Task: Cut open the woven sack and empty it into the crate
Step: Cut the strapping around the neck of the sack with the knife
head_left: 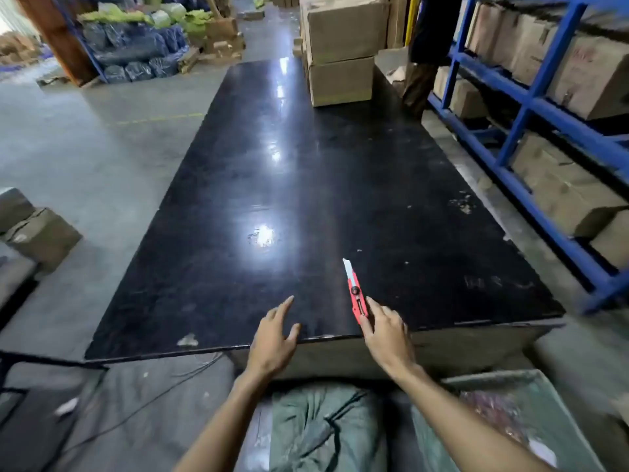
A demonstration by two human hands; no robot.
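Nearest, at the bottom edge, a grey-green sack [320, 427] lies crumpled on the floor between the two forearms, below the near end of the table. Just right of it stands a green crate [510, 379]; only its near corner shows, with something reddish and blurred inside.

Above the sack, both hands reach over the near edge of the black table [272, 185]. The left hand [274, 338] is empty, palm down, fingers spread and lightly curled, the thumb out to the right. Whether its fingertips touch the tabletop cannot be told. The right hand [386, 332] is loosely open, not clamped on anything: its forefinger lies stretched along the right side of a red knife [357, 294], and the thumb tip meets the knife's near end. The other fingers are folded back a little, away from the handle. The knife lies flat on the table, blade out, pointing away and slightly left, its black wheel facing up.

Further on, the tabletop is bare and glossy, with bright glare patches. At its far right corner cardboard boxes [340, 49] are stacked. A blue rack [524, 117] holding more cartons runs along the right side. Across the concrete floor, far left, dark blue bales [136, 56] are piled.
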